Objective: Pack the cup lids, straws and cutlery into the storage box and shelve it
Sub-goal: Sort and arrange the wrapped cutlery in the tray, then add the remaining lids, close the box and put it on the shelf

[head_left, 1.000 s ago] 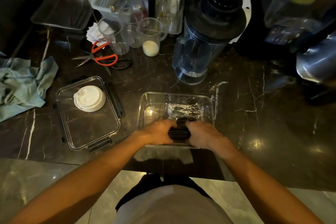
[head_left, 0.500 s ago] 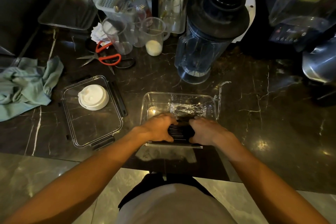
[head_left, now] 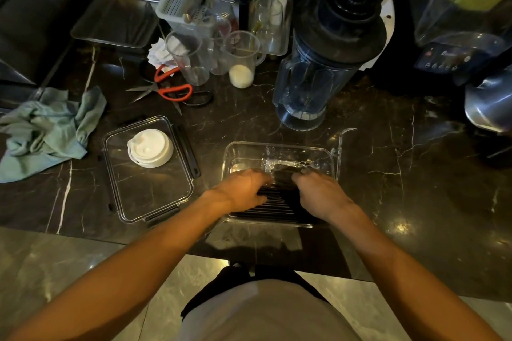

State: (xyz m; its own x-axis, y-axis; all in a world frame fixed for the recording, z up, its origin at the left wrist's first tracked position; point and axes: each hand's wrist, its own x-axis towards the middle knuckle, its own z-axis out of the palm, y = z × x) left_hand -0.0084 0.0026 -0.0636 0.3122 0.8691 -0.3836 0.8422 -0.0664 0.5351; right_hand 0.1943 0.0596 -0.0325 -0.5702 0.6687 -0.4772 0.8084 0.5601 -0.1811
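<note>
From my head view, my left hand (head_left: 243, 188) and right hand (head_left: 321, 194) have moved apart, fingers now spread flat on the black straws (head_left: 277, 203) in the clear plastic storage box (head_left: 279, 147) at 6 o'clock: straws look packed. White cup lids (head_left: 150, 148) wait on the clear box lid (head_left: 151, 196) at 9 o'clock; dark marble desk (head_left: 401, 188) lies open at 3 o'clock.

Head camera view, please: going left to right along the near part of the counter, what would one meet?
Green cloth → box lid carrying white cup lids → left hand → right hand, both hands in the storage box.
</note>
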